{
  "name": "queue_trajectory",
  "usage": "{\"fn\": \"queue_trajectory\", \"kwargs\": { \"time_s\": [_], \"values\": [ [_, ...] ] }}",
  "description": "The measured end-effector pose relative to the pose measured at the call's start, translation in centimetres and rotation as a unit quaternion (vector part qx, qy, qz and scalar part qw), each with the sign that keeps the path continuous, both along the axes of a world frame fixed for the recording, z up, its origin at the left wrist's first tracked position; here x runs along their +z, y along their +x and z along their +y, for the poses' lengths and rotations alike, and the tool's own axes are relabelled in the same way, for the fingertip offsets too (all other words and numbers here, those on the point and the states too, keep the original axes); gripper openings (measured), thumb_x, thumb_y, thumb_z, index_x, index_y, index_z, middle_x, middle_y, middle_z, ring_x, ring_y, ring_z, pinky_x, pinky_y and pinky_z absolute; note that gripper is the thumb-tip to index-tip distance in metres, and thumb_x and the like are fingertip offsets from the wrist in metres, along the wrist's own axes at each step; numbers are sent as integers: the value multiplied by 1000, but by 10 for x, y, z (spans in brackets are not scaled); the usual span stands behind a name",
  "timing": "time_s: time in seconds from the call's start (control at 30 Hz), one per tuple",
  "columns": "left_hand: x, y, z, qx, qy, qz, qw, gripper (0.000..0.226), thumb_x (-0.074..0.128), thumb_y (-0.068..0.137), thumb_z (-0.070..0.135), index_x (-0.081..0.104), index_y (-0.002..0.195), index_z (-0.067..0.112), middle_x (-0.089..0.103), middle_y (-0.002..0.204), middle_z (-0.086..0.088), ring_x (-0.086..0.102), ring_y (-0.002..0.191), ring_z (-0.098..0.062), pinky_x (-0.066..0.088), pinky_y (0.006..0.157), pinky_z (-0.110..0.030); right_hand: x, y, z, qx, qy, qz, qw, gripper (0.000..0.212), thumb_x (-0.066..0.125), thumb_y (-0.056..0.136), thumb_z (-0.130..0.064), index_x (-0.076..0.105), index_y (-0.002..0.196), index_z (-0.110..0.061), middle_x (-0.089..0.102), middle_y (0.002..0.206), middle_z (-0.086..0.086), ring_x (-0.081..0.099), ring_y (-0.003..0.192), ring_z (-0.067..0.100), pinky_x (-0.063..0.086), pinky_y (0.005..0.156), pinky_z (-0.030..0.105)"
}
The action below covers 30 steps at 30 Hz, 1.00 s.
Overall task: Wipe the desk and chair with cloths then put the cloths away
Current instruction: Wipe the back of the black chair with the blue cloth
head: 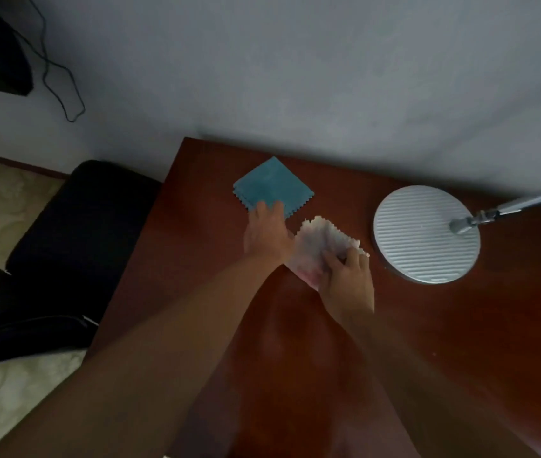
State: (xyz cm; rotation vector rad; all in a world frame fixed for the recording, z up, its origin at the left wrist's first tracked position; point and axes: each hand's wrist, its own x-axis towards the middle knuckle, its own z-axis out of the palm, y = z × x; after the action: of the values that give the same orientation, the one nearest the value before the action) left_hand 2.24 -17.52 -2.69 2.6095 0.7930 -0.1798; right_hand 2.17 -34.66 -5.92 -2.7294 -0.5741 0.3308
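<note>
You had a reddish-brown desk (460, 325) | a teal cloth (272, 185) with zigzag edges near its far left corner | a pale pinkish-white cloth (322, 246), zigzag-edged | a silver lamp base (424, 239) ribbed in fine stripes | a black chair (74, 226) | a grey wall (295, 77).

two cloths: one blue (270, 186), one white (322, 249). two hands (267, 233) (348, 279). one lamp (426, 234), one desk (460, 342), one chair (74, 233).

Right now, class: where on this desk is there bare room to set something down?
Bare desk: the near right, below the lamp base, and the left strip beside the chair. Crowded: the middle, with blue cloth, white cloth, left hand, right hand.
</note>
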Motion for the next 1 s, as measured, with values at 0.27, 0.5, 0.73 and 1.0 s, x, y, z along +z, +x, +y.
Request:
{"fn": "queue_trajectory", "kwargs": {
  "time_s": [0.27,0.5,0.73,1.0],
  "values": [
    [-22,21,30,-6,-23,10,1000,39,58,97,30,46,133,20,39,128,-12,43,120,-34,41,103,-42,8,42,17,7,-52,17,999,41,45,96,-28,53,136,-24,40,140,16,37,125,34,39,103,46],
    [-4,-12,49,67,-33,13,997,30,48,97,13,54,126,18,46,124,-13,57,107,-40,47,96,-46,24,0,42,-5,57,-10,998,31,55,86,-13,63,115,-14,53,121,11,50,112,31,50,85,43],
    [31,-114,75,118,-90,0,989,22,57,94,18,60,115,21,56,116,-7,58,108,-29,43,86,-35,42,-75,109,-270,339,427,794,34,60,95,-27,59,128,-24,66,121,3,61,111,19,48,99,36],
    [80,-316,116,147,-102,-35,983,15,60,89,18,60,101,26,56,100,2,61,94,-20,48,82,-32,87,-217,200,-218,361,579,698,26,67,91,-35,65,110,-18,73,103,10,73,90,25,60,68,38]
  ]
}}
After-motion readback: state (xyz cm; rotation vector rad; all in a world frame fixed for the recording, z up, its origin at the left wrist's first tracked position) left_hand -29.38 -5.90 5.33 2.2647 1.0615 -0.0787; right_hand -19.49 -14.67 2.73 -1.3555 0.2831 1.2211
